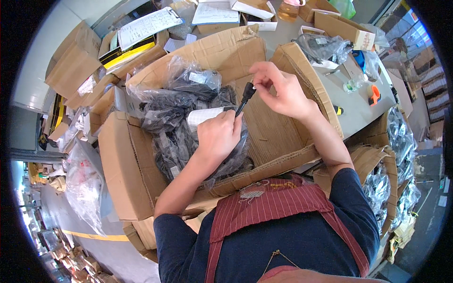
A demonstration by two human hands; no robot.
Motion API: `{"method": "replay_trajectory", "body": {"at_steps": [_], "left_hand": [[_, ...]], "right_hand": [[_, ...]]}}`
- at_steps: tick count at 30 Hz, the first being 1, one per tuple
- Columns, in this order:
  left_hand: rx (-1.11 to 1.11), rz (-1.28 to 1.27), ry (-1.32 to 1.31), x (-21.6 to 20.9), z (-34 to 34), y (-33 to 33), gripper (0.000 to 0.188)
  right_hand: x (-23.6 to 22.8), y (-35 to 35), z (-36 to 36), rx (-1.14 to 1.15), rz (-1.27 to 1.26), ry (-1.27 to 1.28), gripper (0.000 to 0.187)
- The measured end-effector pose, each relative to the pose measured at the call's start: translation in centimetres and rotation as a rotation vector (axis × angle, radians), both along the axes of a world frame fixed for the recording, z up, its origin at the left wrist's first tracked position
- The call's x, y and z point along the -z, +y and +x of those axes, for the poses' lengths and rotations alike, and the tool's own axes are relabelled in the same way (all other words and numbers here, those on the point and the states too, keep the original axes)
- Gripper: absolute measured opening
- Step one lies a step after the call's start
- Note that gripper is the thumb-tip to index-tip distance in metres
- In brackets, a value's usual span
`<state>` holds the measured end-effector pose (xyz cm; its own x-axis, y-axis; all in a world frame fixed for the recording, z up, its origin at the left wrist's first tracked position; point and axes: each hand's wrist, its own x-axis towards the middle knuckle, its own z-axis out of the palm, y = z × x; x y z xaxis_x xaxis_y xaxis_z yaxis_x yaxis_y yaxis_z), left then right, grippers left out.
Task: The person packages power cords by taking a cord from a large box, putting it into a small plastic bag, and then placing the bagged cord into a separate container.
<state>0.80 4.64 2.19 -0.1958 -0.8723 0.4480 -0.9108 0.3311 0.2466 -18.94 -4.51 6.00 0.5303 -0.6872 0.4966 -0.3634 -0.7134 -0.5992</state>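
Note:
My left hand is closed around a black cable with a thick black connector that points up and right. A white sheet of small labels sticks out beside the knuckles of that hand, and I cannot tell whether it is gripped too. Thumb and forefinger of my right hand are pinched at the connector's tip, where a tiny white bit shows. Both hands are over an open cardboard box. Bagged black cables in clear plastic fill its left part.
Box flaps stand up around my forearms. On the grey table at the right are an orange tape-like tool, a small glass bottle and bagged cables. Clipboards and cartons line the back. More boxes of bagged parts stand lower right.

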Motion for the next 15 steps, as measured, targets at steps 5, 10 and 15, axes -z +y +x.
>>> {"method": "replay_trajectory", "body": {"at_steps": [5, 10, 15], "left_hand": [[0.009, 0.015, 0.004, 0.0, 0.1, -0.1, 0.028], [0.004, 0.014, 0.023, 0.1, 0.2, -0.1, 0.028], [0.017, 0.008, 0.030, 0.0, 0.0, 0.0, 0.028]], "right_hand": [[0.2, 0.2, 0.6, 0.061, -0.240, 0.054, 0.038], [0.4, 0.2, 1.0, 0.064, -0.322, 0.066, 0.035], [0.8, 0.5, 1.4, 0.101, -0.462, 0.108, 0.033]]}}
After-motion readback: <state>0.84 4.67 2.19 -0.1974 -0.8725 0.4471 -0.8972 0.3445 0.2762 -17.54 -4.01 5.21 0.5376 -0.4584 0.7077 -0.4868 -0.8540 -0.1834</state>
